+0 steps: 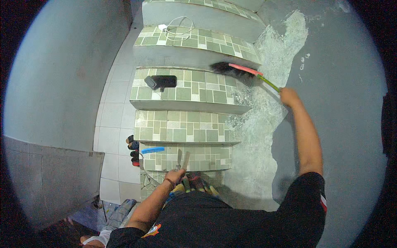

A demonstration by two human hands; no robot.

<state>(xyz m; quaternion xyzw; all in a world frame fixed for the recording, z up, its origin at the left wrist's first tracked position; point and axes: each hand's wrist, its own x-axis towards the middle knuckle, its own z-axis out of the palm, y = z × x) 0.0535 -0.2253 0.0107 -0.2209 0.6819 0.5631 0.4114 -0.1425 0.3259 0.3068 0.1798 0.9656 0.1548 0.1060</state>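
My right hand [289,98] is wrapped round the green handle [271,84] of a broom. Its red head [245,68] and dark bristles [221,66] rest at the back of a tiled step, against the riser, towards the right wall. Lower down, in front of my body, my left hand [177,175] is closed round a tool of two narrow flat pieces, one dark and one pale [187,159], pointing up; its kind cannot be made out. A blue brush [153,150] lies on the step just beyond that hand, to its left.
Green and white tiled stairs [186,124] rise ahead. A black phone-like device [166,81] with a grey part lies on a middle step; a white cable [180,29] is coiled higher up. Shoes [134,151] stand left of the stairs. The right wall [264,136] has peeling paint.
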